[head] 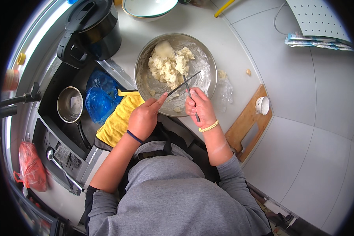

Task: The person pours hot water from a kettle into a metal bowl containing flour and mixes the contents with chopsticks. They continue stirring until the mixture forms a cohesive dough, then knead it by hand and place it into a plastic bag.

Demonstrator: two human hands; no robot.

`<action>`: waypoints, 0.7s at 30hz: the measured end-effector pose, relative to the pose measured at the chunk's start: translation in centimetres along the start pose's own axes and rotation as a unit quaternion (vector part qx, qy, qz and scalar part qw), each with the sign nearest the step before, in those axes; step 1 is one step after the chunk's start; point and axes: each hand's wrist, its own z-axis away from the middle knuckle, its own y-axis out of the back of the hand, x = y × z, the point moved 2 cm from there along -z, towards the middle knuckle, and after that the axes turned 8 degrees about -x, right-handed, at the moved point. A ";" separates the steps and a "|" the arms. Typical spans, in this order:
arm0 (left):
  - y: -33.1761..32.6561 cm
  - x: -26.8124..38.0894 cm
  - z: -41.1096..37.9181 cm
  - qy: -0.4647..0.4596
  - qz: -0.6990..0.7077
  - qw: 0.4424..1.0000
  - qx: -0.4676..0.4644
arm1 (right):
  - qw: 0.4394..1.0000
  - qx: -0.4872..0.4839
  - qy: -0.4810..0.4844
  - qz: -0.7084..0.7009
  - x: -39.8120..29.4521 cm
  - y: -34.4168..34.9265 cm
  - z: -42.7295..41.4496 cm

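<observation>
Before me on the counter stands a wide metal mixing bowl (213, 69). Shaggy, pale dough (165, 69) is heaped in its far left part, a smooth pale lump on top, and flour coats the right wall. My left hand (147, 116), index finger extended, holds a dark chopstick (181, 85) over the bowl. Another dark chopstick (189, 91) is gripped in my right hand (201, 107) above the near right rim. The two sticks cross above the bowl, one tip near the dough. Whether they touch each other is unclear.
Left lies a sink with a small saucepan (70, 104) and blue plastic bag (101, 97); a yellow cloth (118, 116) drapes its edge. A black kettle (91, 29) and bowls (150, 7) stand behind. At right are clear plastic (225, 91) and a wooden board (247, 122) bearing a small white cup (263, 105).
</observation>
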 end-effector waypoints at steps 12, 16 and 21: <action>1.6 -3.6 -3.1 0.033 -0.009 0.997 0.065 | 0.991 -0.056 0.011 0.120 0.1 -0.7 3.2; 2.1 -4.0 -3.3 0.053 -0.036 0.997 0.048 | 0.955 -0.026 0.070 0.286 -0.5 -0.1 4.6; 2.2 -2.2 -2.2 0.016 -0.140 0.989 0.038 | 0.773 0.070 0.205 0.596 -0.8 -0.7 3.1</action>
